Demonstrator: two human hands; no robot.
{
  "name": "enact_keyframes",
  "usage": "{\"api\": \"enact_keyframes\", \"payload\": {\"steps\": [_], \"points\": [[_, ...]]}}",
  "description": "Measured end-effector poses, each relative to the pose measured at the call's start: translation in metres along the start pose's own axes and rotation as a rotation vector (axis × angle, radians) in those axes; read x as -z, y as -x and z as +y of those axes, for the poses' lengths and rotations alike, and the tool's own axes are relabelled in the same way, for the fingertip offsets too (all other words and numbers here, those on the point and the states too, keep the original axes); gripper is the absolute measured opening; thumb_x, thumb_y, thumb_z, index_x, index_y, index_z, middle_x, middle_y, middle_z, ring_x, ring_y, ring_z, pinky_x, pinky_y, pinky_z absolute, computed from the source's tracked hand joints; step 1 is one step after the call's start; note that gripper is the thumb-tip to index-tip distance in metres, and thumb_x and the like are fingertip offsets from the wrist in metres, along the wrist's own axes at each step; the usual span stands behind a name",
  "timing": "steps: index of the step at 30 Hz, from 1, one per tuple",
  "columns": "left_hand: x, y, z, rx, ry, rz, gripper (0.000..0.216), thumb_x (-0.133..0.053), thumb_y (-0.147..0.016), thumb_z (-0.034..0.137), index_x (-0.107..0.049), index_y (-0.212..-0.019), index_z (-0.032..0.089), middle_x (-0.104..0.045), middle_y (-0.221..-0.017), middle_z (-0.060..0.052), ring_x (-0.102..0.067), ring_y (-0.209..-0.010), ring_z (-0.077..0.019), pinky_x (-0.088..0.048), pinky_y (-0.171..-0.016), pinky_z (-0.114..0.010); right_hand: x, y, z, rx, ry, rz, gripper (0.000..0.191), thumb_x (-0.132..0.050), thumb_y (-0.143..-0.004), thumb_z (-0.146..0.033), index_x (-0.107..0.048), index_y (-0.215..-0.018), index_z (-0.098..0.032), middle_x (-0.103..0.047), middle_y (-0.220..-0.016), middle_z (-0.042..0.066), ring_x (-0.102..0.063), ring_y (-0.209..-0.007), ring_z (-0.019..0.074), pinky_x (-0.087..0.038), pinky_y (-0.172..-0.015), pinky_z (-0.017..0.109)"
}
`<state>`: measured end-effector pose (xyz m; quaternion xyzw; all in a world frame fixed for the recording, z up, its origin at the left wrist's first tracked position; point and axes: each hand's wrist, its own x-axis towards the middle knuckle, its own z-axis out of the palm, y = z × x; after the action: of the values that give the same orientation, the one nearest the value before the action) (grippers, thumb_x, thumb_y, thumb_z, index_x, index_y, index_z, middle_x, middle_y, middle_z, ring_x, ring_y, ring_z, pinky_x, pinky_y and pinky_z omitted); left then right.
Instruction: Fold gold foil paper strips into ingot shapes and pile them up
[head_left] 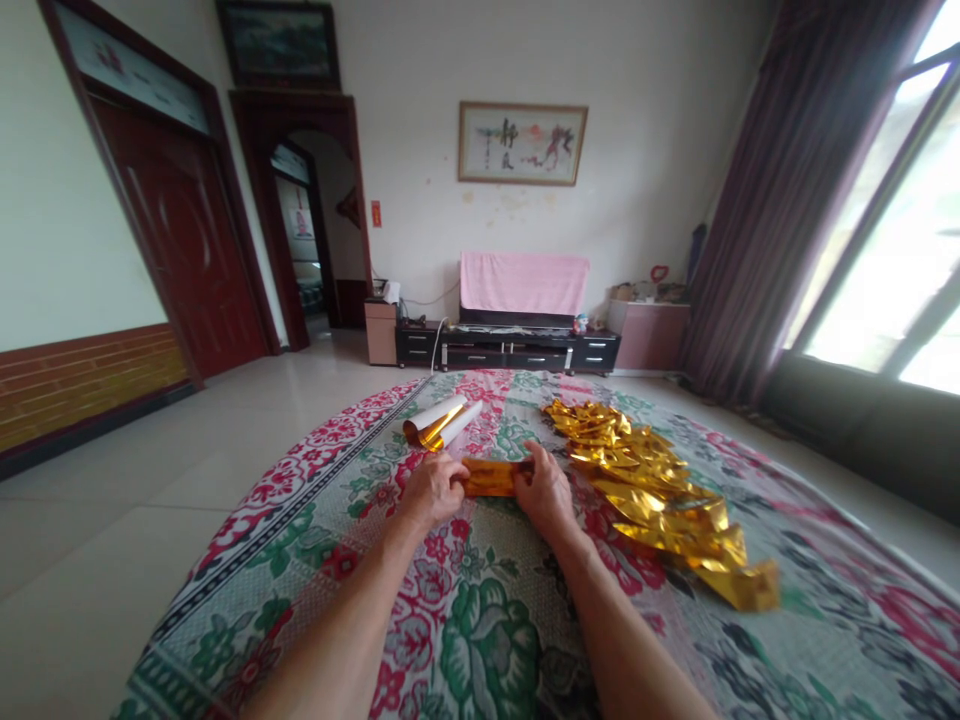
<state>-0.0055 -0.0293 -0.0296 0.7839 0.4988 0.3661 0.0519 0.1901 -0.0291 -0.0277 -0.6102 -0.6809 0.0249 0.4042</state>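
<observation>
A gold foil sheet [496, 477] lies on the flowered cloth between my two hands. My left hand [433, 490] is closed on its left end, fingers curled over the foil. On its right end my right hand [545, 487] presses, fingers bent and gripping the edge. A rolled stack of gold-and-white paper [441, 421] rests just beyond my left hand. To the right runs a long heap of folded gold foil pieces [660, 495], reaching from near my right hand toward the front right.
The flowered cloth [480, 620] covers the surface before me. A tiled floor [150, 470] spreads left. A dark TV cabinet [517, 350] with a pink cover stands at the far wall, dark curtains [780, 200] and a window at right, red doors at left.
</observation>
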Motion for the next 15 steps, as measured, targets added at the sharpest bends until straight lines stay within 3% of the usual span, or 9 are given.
{"api": "enact_keyframes", "payload": {"steps": [4,9,12,15], "points": [[0.001,-0.002,0.002,0.055,-0.107,-0.072,0.029,-0.047,-0.068,0.012,-0.07,-0.084,0.021,-0.065,-0.085,-0.005,-0.057,-0.084,-0.0179,-0.044,-0.079,-0.028,0.004,0.005,-0.006,0.137,0.102,0.098,0.038,-0.051,-0.07,-0.014,-0.055,-0.107,-0.017,-0.05,-0.11,0.009,-0.045,-0.098,0.0225,-0.036,-0.085,0.032],[0.003,-0.003,0.007,0.082,-0.168,-0.106,0.027,-0.047,-0.069,0.013,-0.07,-0.081,0.022,-0.063,-0.083,-0.004,-0.056,-0.083,-0.017,-0.043,-0.079,-0.027,0.017,0.011,-0.028,0.255,0.2,0.078,0.014,-0.05,-0.077,-0.019,-0.062,-0.083,-0.022,-0.053,-0.098,0.005,-0.043,-0.093,0.0203,-0.031,-0.081,0.032],[0.003,-0.004,0.009,0.114,-0.174,-0.111,0.025,-0.046,-0.069,0.012,-0.069,-0.075,0.021,-0.062,-0.08,-0.004,-0.056,-0.08,-0.0172,-0.044,-0.076,-0.028,0.02,0.012,-0.038,0.268,0.222,0.092,0.019,-0.047,-0.079,-0.019,-0.062,-0.09,-0.021,-0.054,-0.1,0.006,-0.043,-0.092,0.0199,-0.03,-0.081,0.032],[0.002,-0.004,0.008,0.122,-0.17,-0.11,0.026,-0.047,-0.069,0.013,-0.07,-0.077,0.021,-0.062,-0.081,-0.005,-0.056,-0.082,-0.0185,-0.044,-0.077,-0.029,0.02,0.011,-0.038,0.283,0.255,0.047,0.036,-0.047,-0.074,-0.016,-0.057,-0.108,-0.019,-0.051,-0.114,0.008,-0.041,-0.104,0.0218,-0.027,-0.087,0.033]]}}
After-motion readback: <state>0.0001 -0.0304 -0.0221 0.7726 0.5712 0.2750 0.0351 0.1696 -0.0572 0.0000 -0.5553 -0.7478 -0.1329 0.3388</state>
